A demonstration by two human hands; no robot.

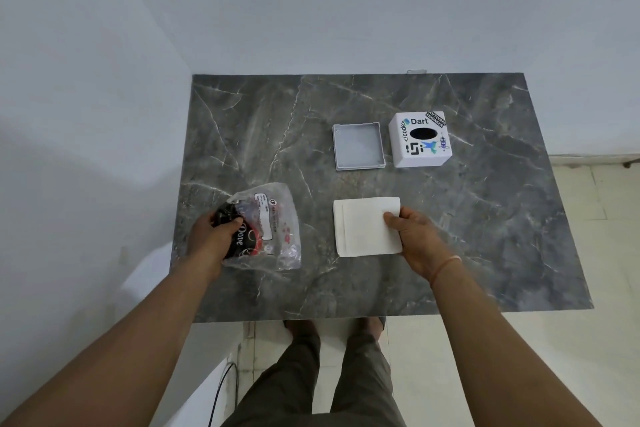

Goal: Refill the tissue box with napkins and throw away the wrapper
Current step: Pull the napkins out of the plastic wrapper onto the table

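Grey marble tabletop (485, 218) set into a corner of pale walls; tiled floor is seen at the right. Napkin stack (367, 227) lies flat on the near middle of the surface, out of its wrapper. Its right edge is pinched by the right hand (417, 236) — thumb on top, remaining fingers hidden below or behind the stack. Clear plastic wrapper (265, 227), crumpled, lies well to the left of the stack; its dark printed end is gripped by the curled fingers of the left hand (213, 236).

Tissue box cover (420, 139), white with stickers and an oval slot on top, stands at the far right. Its grey base tray (358, 146) sits just beside it, open side up and bare inside.

Step in hand is judged to be moving the stack to the tray. For a clean transfer the stack is best gripped across its full thickness — edges kept squared, so sheets are not fanned — then lowered level inside the tray walls before the cover is fitted. Wrapper disposal can be left until after.
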